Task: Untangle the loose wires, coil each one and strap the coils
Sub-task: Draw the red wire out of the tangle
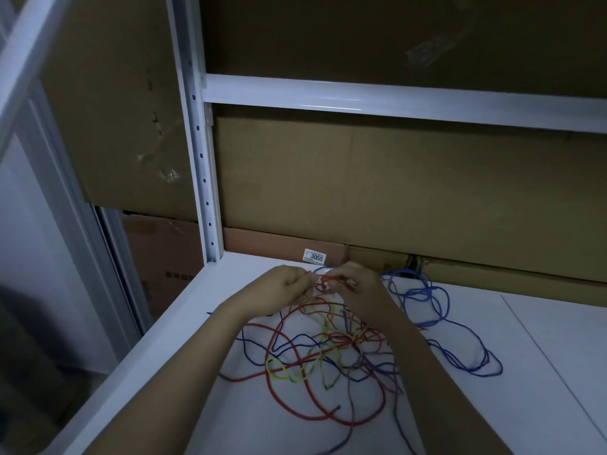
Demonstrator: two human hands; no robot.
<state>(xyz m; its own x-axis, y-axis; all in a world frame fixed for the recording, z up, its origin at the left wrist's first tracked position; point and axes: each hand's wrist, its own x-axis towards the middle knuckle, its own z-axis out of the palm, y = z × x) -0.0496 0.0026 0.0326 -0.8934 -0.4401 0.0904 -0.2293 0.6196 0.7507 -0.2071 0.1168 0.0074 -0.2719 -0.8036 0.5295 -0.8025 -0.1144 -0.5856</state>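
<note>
Untangling just starting | left hand [282, 285] and right hand [353, 287] pinching red wire [297, 385] at 12 o'clock of tangle [328, 353] | no coils, no straps showing — all remaining

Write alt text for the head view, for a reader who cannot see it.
Both hands, left hand and right hand, pinch strands lifted from a tangle of red, blue and yellow wires lying on a white shelf. Brown cardboard boxes stand behind the white metal rack frame; the scene is dim.
</note>
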